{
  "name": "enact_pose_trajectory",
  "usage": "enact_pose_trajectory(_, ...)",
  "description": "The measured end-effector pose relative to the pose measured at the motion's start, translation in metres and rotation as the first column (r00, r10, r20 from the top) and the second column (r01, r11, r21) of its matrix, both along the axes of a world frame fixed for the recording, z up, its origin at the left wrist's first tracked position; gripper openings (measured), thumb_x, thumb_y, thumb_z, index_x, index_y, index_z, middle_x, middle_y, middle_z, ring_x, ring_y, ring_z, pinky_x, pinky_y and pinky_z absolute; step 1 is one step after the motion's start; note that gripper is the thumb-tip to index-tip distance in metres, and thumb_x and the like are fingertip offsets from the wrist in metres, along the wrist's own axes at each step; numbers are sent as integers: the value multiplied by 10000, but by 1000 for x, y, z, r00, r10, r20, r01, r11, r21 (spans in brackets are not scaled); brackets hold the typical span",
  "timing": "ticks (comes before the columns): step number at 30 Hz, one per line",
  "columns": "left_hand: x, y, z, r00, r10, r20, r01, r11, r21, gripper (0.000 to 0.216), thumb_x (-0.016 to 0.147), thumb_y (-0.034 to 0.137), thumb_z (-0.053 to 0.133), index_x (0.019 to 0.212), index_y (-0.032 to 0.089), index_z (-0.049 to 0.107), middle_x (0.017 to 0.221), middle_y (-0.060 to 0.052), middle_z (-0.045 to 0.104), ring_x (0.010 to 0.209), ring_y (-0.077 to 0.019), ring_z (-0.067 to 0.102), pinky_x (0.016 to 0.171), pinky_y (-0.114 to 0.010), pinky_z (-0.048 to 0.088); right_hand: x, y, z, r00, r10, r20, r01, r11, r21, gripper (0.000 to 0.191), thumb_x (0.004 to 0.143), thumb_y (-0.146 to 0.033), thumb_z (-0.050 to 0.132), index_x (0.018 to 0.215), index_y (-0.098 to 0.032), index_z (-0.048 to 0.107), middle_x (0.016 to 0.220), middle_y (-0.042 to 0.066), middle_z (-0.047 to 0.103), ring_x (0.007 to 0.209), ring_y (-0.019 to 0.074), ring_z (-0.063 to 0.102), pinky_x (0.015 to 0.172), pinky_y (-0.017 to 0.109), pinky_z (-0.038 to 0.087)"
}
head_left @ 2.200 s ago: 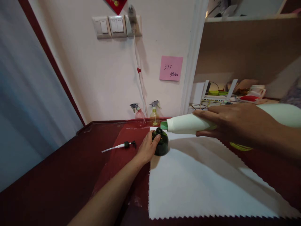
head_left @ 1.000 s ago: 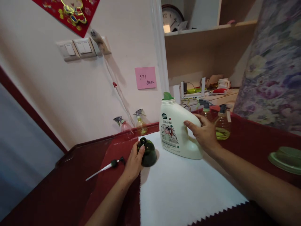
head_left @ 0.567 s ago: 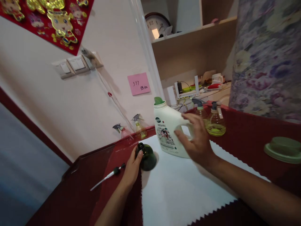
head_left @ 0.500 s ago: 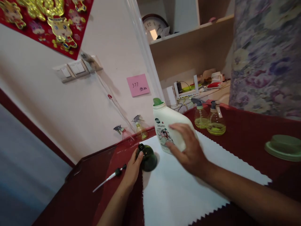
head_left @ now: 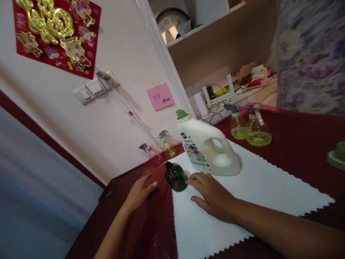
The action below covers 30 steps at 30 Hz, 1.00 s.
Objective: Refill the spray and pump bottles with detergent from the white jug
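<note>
A dark green rounded bottle (head_left: pixel 176 177) with a narrow neck and no top fitted stands at the left edge of the white cloth (head_left: pixel 215 226). My right hand (head_left: pixel 211 194) is just right of it, thumb and fingers apart, fingertips at or very near its side. To the left, over the red tabletop, my left hand (head_left: pixel 141 192) has its thumb and fingers apart, clear of the bottle. The pump top is mostly hidden by that hand; I cannot tell whether they touch. Behind stands a large pale detergent jug (head_left: pixel 210 147) with a handle and a green spout.
Two spray bottles with yellow-green liquid (head_left: pixel 258 135) stand at the back right. A pink spray bottle (head_left: pixel 152 151) and a yellow one (head_left: pixel 169 145) stand by the wall. A green lid-like item (head_left: pixel 336 158) lies far right. The red tabletop (head_left: pixel 161 223) meets the wall behind.
My left hand has let go of the green bottle and moved left to where the pump top lay. My right hand has come down from before the jug to the bottle's right side. The view has shifted.
</note>
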State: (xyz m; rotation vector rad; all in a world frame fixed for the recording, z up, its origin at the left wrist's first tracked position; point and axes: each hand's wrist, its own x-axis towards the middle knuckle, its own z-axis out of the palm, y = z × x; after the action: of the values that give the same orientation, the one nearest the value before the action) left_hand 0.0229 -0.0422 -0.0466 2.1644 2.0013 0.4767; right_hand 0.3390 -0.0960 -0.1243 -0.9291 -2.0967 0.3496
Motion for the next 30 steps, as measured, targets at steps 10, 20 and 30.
enact_pose_trajectory(10, -17, -25, -34, 970, 106, -219, -101, 994, 36, 345, 819, 168, 573, 1133, 205, 711, 1172, -181, 761, 1122, -362, 688, 962, -453, 464, 2, 1, 2, 996, 28, 89, -23, 998, -62, 390, 890, -146, 636, 1275, -196, 606, 1280, 132, 617, 1129, 291, 599, 961, 496, 511)
enact_pose_trajectory(20, -8, -20, 44, 966, 158, 205, -230, 887, 401, 430, 941, 442, 501, 1312, 228, 541, 1206, -135, 719, 1084, -299, 702, 908, -420, 519, 3, 2, 2, 994, 38, 98, -32, 998, -61, 389, 885, -132, 634, 1269, -189, 604, 1271, 134, 614, 1129, 296, 600, 954, 492, 510)
enact_pose_trajectory(30, 108, -11, 90, 348, -554, 756, -179, 753, 634, 341, 827, 384, 794, 1085, 255, 614, 1126, -27, 712, 1015, -217, 739, 1005, -421, 519, 4, 2, 2, 994, 38, 100, -33, 998, -53, 366, 892, -139, 629, 1255, -186, 616, 1231, 132, 623, 1112, 290, 603, 954, 494, 511)
